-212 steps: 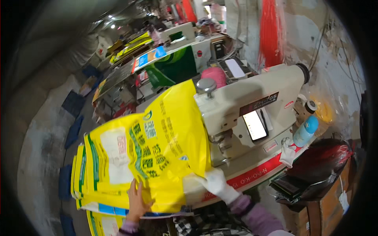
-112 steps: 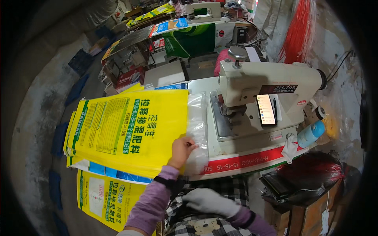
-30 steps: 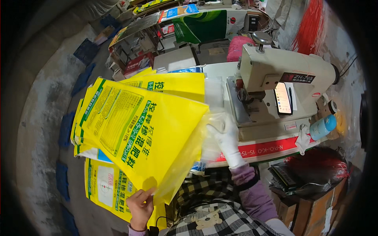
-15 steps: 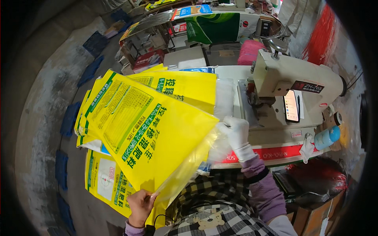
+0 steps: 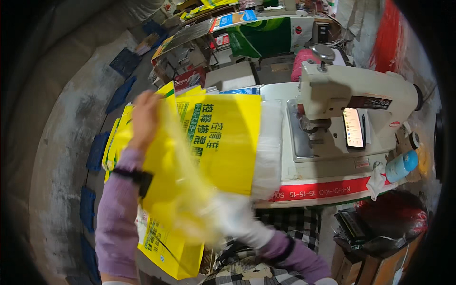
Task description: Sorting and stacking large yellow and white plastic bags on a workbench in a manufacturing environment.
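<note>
My bare left hand [image 5: 146, 111] is raised over the far left of the yellow bags, closed at the edge of a yellow plastic bag [image 5: 175, 175]. From there the bag's pale edge, with a clear liner, runs slanting down to my right hand [image 5: 235, 216]. A white glove covers my right hand, and motion smears its fingers. Beneath lies a stack of printed yellow bags [image 5: 232, 142], with clear liner film [image 5: 269, 147] sticking out on its right side. Another yellow bag [image 5: 178, 259] hangs low in front of the table.
A white sewing machine [image 5: 351, 85] stands on the right of the table, with a lit phone [image 5: 352, 128] by its arm. A light blue bottle [image 5: 401, 166] and white cloth [image 5: 376, 180] are at the right edge. Pink thread [image 5: 303, 61] stands behind.
My left hand has swung from the near side up to the far left. My right hand has come left and nearer, and the top bag has turned with them, uncovering the stack.
</note>
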